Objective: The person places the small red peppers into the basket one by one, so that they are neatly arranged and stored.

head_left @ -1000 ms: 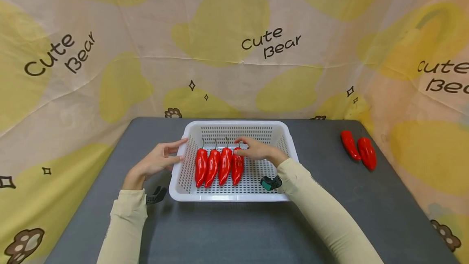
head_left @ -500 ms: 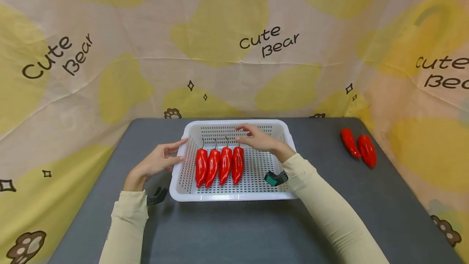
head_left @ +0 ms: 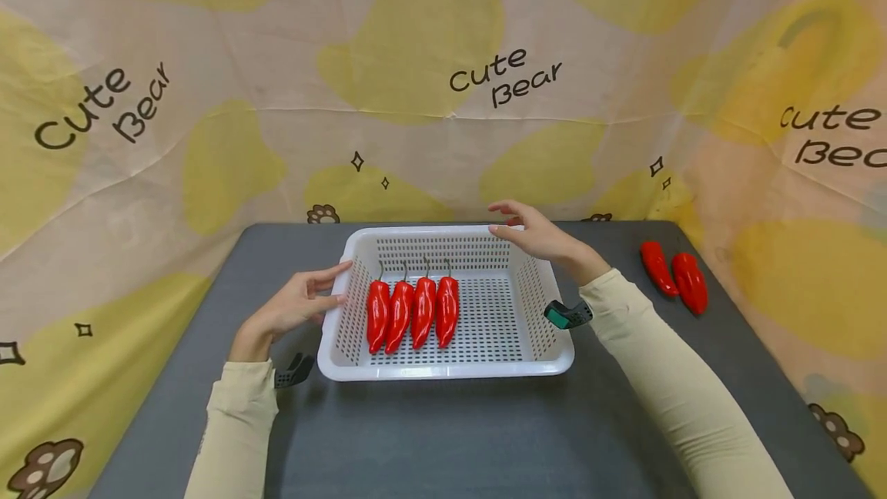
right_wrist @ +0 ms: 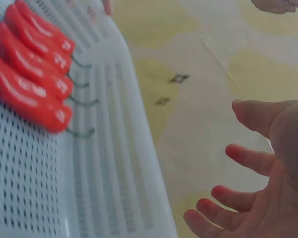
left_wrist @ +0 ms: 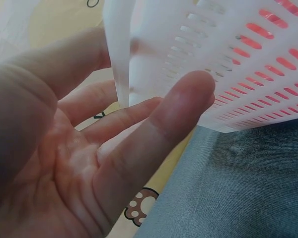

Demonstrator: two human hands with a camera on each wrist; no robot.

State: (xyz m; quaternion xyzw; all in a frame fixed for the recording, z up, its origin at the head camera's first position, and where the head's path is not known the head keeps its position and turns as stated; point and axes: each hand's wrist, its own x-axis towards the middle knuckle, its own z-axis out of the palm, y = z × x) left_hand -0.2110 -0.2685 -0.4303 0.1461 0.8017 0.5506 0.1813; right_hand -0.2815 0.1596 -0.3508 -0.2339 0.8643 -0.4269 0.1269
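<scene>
A white perforated plastic basket (head_left: 443,373) lies on the grey table. In its left half several shiny red peppers (head_left: 423,313) form a row, green stems toward the far side. My left hand (head_left: 294,305) touches the basket's left rim with fairly straight, spread fingers. From the left wrist view, its fingertips (left_wrist: 188,91) stand right at the outside of the wall. Holding nothing, my right hand (head_left: 543,236) hovers over the basket's far right corner. The right wrist view shows its fingers (right_wrist: 238,198) spread apart, with the peppers off to the left.
Two more red peppers, one slim (head_left: 658,268) and one broader (head_left: 689,283), lie near the table's back right corner. A fabric backdrop (head_left: 416,60) printed with yellow patches and "Cute Bear" rises behind the table (head_left: 443,437). Dark straps circle both wrists.
My right hand has left the rightmost pepper in the row, rising and moving right to the basket's far right corner. My left hand has stayed at the rim.
</scene>
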